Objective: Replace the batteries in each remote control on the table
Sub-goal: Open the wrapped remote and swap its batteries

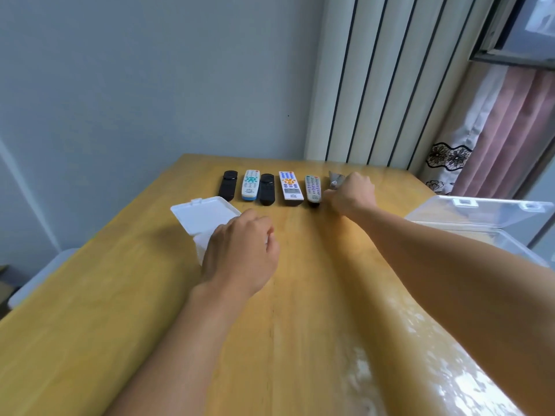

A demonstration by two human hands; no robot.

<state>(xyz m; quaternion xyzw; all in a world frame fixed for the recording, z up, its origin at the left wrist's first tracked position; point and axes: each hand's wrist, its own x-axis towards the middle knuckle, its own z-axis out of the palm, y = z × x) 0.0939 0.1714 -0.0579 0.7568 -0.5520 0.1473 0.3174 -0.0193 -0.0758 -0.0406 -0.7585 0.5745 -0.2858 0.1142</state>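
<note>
Several remotes lie in a row at the far side of the wooden table: a black remote, a white and blue remote, another black remote, a white remote with orange buttons and a grey remote. My right hand reaches to the row's right end and grips a sixth grey remote, mostly hidden under the fingers. My left hand hovers with loosely curled fingers beside an open white box, holding nothing that I can see.
An open clear plastic container stands at the table's right edge. A wall rises behind the table, with a striped panel and a curtain at the right.
</note>
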